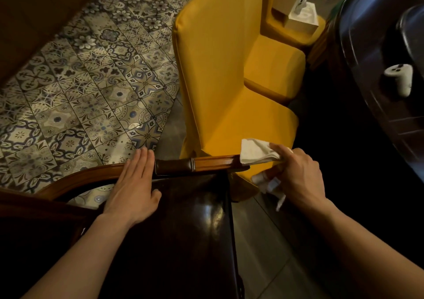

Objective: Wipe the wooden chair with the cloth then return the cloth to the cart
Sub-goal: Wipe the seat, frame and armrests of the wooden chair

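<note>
A dark wooden chair (206, 164) fills the lower middle of the head view, its curved top rail running left to right and its glossy back below. My left hand (135, 184) lies flat on the rail with fingers together, holding nothing. My right hand (298, 174) grips a crumpled white cloth (254, 151) and presses it against the right end of the rail. Part of the cloth hangs below my fingers. No cart is in view.
Two yellow covered chairs (224, 73) stand just beyond the rail. A dark round table (376, 53) at the right carries a small white object (399, 78). A white box (302, 20) sits at the back. Patterned tile floor (80, 87) spreads to the left.
</note>
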Tool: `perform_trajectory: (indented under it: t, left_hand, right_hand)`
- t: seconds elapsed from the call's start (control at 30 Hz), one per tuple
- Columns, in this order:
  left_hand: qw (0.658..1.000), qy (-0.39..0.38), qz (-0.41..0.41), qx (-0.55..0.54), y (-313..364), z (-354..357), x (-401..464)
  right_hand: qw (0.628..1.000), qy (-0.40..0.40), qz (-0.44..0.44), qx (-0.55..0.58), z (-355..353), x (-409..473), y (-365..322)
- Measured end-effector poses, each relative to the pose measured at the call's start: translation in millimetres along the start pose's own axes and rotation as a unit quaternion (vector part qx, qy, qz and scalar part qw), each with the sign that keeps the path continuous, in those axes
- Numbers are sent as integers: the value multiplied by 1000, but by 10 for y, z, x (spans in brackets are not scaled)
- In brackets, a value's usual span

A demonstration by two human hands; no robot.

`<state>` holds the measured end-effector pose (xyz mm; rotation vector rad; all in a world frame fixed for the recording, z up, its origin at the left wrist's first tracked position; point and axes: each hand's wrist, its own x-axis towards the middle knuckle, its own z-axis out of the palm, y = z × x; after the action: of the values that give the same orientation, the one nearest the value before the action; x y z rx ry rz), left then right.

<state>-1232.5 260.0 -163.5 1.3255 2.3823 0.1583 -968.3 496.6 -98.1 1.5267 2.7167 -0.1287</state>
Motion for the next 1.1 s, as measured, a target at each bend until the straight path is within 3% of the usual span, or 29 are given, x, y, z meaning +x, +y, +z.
perform_trajectory:
  t: [0.23,0.47,0.63,0.77,0.9,1.0,1.1]
  left_hand:
    - [999,-30,-3,-14,-16,-74,25]
    - [998,-2,-2,-56,-80,-137,-9]
    - [991,81,-53,-88,-280,-188,-106]
    - [981,104,-99,-130,-522,-316,-171]
    - [993,66,-65,-73,-749,-412,-260]
    - [998,16,-54,-17,-877,-358,-348]
    - [998,14,-55,-28,-918,-302,-380]
  right_hand:
    - [987,80,-89,103,-264,108,-473]
    - [978,65,-190,59,-186,86,-1295]
    - [969,30,-226,93,-88,21,-1748]
    - [958,19,-281,60,-30,-49,-2142]
    - [944,-6,-330,29,156,-149,-2503]
    - [925,-80,-372,2,361,-219,-2623]
    - [914,-113,-387,-48,503,-261,-2582]
